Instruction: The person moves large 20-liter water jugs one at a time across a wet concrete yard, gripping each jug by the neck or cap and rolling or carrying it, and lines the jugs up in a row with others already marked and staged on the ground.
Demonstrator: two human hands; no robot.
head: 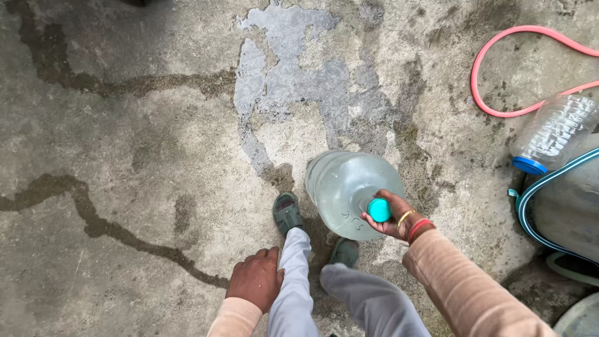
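Observation:
A large clear plastic water jug [345, 184] with a teal cap [379, 210] hangs upright just above the wet concrete, in front of my feet. My right hand [393, 218] grips its neck beside the cap; bangles ring that wrist. My left hand [256, 279] hangs free by my left leg, fingers loosely curled, holding nothing. Both arms wear peach sleeves. My grey trousers and green sandals [287, 213] show below the jug.
A pink hose [499, 43] loops at the upper right. A smaller clear bottle with a blue cap [552, 134] lies tilted on a grey, teal-rimmed container [561, 206] at the right edge. Wet streaks and cracks cross the concrete floor [125, 156].

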